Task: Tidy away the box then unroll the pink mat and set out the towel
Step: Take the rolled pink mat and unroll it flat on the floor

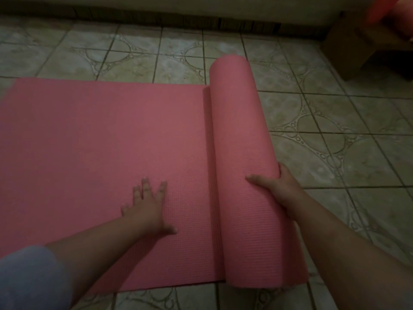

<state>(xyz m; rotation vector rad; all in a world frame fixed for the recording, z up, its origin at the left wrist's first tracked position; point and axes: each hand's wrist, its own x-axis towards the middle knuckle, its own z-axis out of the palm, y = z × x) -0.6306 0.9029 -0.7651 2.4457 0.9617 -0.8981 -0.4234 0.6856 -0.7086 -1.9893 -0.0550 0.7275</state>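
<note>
Head view: the scene is dimly lit and fine detail is lost. The left edge of the flat pink foam mat (pixel 100 153) is cut off by the frame, so its full length cannot be told. The mat surface is finely ribbed and matte; its near edge lies on the glazed floor tiles (pixel 335 142), which carry a raised pattern of circles and arcs between dark grout lines. The still-rolled portion of the mat (pixel 241 142) forms a thick cylinder lying across the mat's width, at the right end of the flat part; the roll's near end is partly covered by the right forearm.

The left hand (pixel 148 209) is laid flat on the unrolled surface, fingers spread, grasping nothing. The right hand (pixel 277 186) is wrapped over the near part of the roll, thumb on top; the fingers are hidden round the far right side of the cylinder. A pale grey sleeve or garment (pixel 29 278) is cut off at the lower left corner.

At the upper right, a brown cardboard box (pixel 348 43) stands on the floor near the wall, partly cropped and blurred. Something red-orange (pixel 388 10) is seen above it; its shape cannot be made out.
</note>
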